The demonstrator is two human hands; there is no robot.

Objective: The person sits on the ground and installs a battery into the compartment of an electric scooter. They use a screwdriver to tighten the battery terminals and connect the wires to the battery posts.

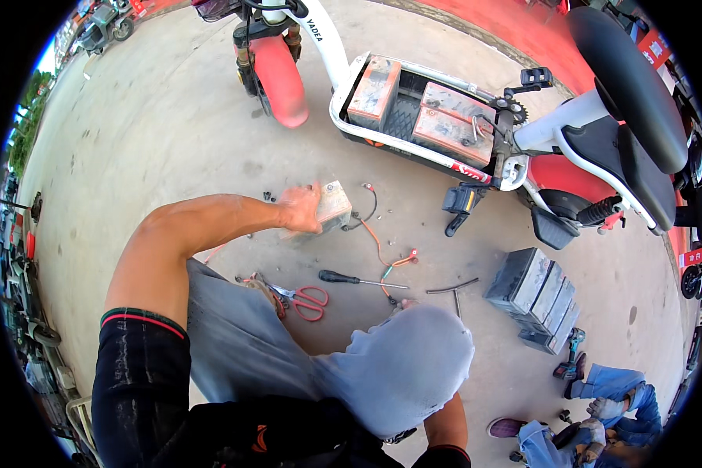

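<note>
My left hand point(300, 209) grips a dusty pale battery block point(331, 204) on the concrete, left of some black and red cables point(378, 242). Just beyond my right knee, a small part of my right hand point(405, 305) shows, mostly hidden, near the end of an orange wire. Between my hands lie a screwdriver point(337, 276) with a black handle and red-handled scissors point(308, 304). A T-handle wrench point(452, 289) lies to the right.
Ahead stands a white electric bike point(452, 175) with an open battery tray holding several batteries point(452, 125). Grey batteries point(530, 288) and a drill point(569, 355) lie at right. A co-worker in jeans and gloves point(608, 409) is at lower right. Parked vehicles line the edges.
</note>
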